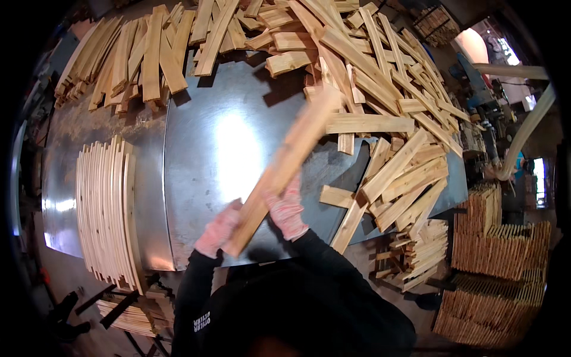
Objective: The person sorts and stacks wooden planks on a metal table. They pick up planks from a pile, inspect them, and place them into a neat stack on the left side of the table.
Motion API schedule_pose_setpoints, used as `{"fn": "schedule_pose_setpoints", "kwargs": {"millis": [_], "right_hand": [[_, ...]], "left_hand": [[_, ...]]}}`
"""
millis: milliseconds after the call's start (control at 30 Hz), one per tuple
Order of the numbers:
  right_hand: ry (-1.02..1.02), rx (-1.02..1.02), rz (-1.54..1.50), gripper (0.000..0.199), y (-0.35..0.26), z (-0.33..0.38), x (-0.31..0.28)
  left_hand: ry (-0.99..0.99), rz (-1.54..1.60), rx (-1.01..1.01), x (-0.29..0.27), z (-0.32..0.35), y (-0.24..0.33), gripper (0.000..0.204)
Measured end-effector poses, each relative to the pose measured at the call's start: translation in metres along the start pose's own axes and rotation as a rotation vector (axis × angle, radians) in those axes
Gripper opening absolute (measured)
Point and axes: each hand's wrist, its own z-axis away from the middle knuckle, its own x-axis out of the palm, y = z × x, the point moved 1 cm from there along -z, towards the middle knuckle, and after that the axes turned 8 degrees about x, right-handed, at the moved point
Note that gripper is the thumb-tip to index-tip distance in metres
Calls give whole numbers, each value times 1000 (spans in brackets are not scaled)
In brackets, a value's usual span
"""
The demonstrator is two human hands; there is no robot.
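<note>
A long pale wooden slat slants over the metal table, its far end blurred. My left hand, in a pink knit glove, grips its near end. My right hand, gloved the same, clasps the slat a little further up its right side. A neat row of slats standing on edge lies to the left of my hands. A loose heap of similar slats covers the table's far and right parts.
More slats pile at the far left. Stacked bundles of slats stand on the floor at right, with a smaller stack by the table's corner. Pale hoses curve at far right. Black clamps lie lower left.
</note>
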Motion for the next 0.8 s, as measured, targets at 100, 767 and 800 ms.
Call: {"fn": "schedule_pose_setpoints", "kwargs": {"millis": [100, 767, 800], "right_hand": [[-452, -190, -1818, 68, 98, -54, -24], [225, -26, -1016, 65, 301, -381, 167], [268, -20, -1065, 63, 301, -387, 153]], "left_hand": [[-11, -159, 23, 51, -24, 10, 56], [496, 1403, 82, 126, -93, -28, 70], [511, 1464, 57, 128, -100, -28, 75]]}}
